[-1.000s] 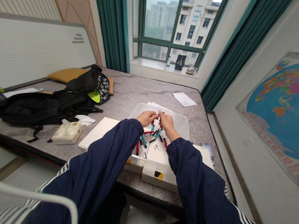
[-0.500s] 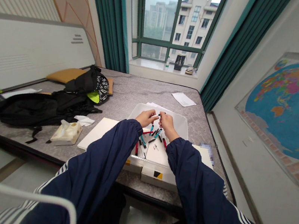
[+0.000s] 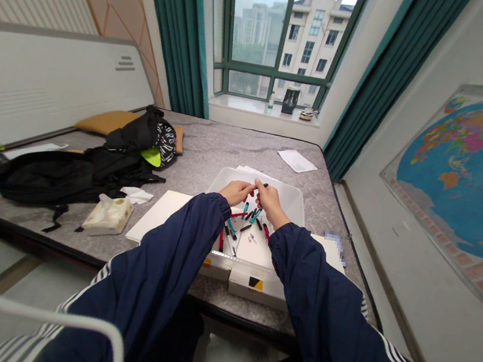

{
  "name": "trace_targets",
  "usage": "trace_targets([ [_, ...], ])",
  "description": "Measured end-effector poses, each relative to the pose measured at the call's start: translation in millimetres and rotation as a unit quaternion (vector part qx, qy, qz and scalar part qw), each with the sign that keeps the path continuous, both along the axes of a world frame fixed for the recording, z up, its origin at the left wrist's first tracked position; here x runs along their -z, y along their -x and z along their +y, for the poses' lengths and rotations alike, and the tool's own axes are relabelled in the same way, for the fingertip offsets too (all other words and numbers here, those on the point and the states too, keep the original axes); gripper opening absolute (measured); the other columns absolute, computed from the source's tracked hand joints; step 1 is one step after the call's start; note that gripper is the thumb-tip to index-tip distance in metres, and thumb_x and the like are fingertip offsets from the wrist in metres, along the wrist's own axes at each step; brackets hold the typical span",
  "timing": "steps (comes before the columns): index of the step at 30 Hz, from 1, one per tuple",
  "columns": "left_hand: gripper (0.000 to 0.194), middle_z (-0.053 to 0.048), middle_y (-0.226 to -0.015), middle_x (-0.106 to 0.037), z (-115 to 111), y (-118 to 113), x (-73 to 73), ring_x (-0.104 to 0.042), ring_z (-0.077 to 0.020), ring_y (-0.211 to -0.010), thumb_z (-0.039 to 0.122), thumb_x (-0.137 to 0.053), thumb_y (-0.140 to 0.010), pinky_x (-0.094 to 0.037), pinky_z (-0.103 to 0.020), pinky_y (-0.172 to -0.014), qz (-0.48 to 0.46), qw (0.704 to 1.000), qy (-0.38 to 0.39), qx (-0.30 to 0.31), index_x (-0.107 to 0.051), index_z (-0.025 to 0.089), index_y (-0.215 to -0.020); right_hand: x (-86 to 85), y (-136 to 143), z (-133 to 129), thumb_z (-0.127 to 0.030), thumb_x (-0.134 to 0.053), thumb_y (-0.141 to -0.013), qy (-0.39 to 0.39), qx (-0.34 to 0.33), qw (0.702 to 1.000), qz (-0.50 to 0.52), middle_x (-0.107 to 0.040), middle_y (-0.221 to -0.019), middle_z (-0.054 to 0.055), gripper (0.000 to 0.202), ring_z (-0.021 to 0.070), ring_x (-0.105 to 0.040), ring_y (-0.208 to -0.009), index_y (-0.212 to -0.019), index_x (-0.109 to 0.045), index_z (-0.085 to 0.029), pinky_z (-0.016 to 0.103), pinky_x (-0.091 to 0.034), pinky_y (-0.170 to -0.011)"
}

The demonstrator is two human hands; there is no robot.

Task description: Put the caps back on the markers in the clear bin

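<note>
Over the far part of a clear plastic bin, my two hands meet with their fingertips together. My right hand is closed on a small black pen piece, whose dark end shows above the fingers. My left hand is pinched right beside it; what lies between its fingertips is too small to make out. Below them in the bin lie several loose pen parts: black ones, teal ones, red ones and small silvery tips.
White boxes with black-and-yellow marks stand at the bin's near side. Pale boards lie to the left. Further left are a tissue box and a black backpack. A paper sheet lies behind. A white cable crosses the lower left.
My fingertips have drawn closer together, and my right thumb has risen. The black piece that showed between the hands now shows above my right fingers. The bin's contents look unchanged.
</note>
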State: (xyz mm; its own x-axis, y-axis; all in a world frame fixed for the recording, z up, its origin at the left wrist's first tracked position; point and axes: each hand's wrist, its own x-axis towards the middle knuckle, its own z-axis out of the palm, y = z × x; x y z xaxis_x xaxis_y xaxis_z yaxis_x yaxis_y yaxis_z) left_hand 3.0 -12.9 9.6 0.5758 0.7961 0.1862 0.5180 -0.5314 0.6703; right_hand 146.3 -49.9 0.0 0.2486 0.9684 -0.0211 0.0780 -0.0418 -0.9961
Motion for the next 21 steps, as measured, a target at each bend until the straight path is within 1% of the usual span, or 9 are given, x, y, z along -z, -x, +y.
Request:
trace_targets([
  [3,0.055,-0.001,-0.059,-0.063,1.5,-0.2,2.0,-0.055,-0.014,-0.058,0.054,-0.033,-0.095,-0.038,-0.026,-0.062,-0.001,1.0,0.001,0.004,-0.071,0.016,-0.083,2.3,-0.6,1.2,-0.051,-0.059,-0.087,0.005,0.009,1.0,-0.021,-0.045,-0.045,-0.003,0.041,0.0085,-0.043,-0.036,-0.066,-0.052,-0.017,0.019,-0.03,-0.035],
  [5,0.053,-0.001,-0.059,-0.063,2.1,-0.2,3.1,-0.054,-0.0139,-0.058,0.053,-0.035,-0.095,-0.038,-0.026,-0.062,-0.007,1.0,-0.008,0.003,-0.07,0.016,-0.084,2.9,-0.6,1.8,-0.05,-0.059,-0.087,0.007,0.017,1.0,-0.024,-0.045,-0.045,-0.003,0.04,0.0086,-0.044,-0.037,-0.065,-0.051,-0.017,0.019,-0.03,-0.035],
  [9,0.033,0.001,-0.063,-0.064,0.9,0.3,4.5,-0.054,-0.0128,-0.058,0.049,-0.055,-0.087,-0.037,-0.025,-0.061,-0.043,0.998,-0.048,-0.023,-0.064,0.018,-0.094,2.5,0.0,2.3,-0.043,-0.055,-0.09,0.005,0.033,0.999,-0.008,-0.043,-0.045,-0.005,0.035,0.0083,-0.044,-0.036,-0.066,-0.048,-0.019,0.019,-0.03,-0.035],
  [11,0.028,0.003,-0.064,-0.064,-0.1,0.7,4.7,-0.055,-0.0123,-0.057,0.045,-0.061,-0.084,-0.037,-0.024,-0.06,-0.061,0.997,-0.051,-0.023,-0.061,0.019,-0.095,1.6,0.5,1.9,-0.04,-0.055,-0.09,0.004,0.031,0.999,0.006,-0.042,-0.046,-0.006,0.033,0.0079,-0.043,-0.036,-0.067,-0.046,-0.019,0.018,-0.03,-0.036],
  [15,0.026,0.002,-0.062,-0.066,-0.2,0.9,3.9,-0.054,-0.0123,-0.055,0.045,-0.053,-0.09,-0.037,-0.024,-0.059,-0.058,0.998,-0.035,-0.011,-0.061,0.02,-0.088,-0.9,1.2,1.0,-0.039,-0.056,-0.09,0.009,0.029,0.999,0.031,-0.041,-0.048,-0.006,0.031,0.0075,-0.044,-0.037,-0.068,-0.046,-0.019,0.018,-0.029,-0.035],
  [18,0.033,0.0,-0.065,-0.069,1.6,0.5,3.2,-0.057,-0.0136,-0.06,0.043,-0.044,-0.093,-0.039,-0.026,-0.064,-0.029,0.998,-0.046,-0.014,-0.064,0.019,-0.081,-2.4,1.5,0.9,-0.04,-0.057,-0.089,0.018,0.024,0.999,0.032,-0.041,-0.046,-0.006,0.03,0.0077,-0.043,-0.037,-0.069,-0.047,-0.019,0.017,-0.029,-0.035],
  [21,0.041,-0.002,-0.067,-0.07,3.2,0.3,3.1,-0.06,-0.0151,-0.066,0.042,-0.038,-0.095,-0.04,-0.027,-0.068,-0.012,0.999,-0.04,-0.017,-0.067,0.018,-0.079,-2.8,1.5,1.1,-0.042,-0.059,-0.088,0.025,0.012,0.999,0.022,-0.041,-0.045,-0.006,0.031,0.0079,-0.042,-0.037,-0.07,-0.049,-0.019,0.017,-0.029,-0.035],
])
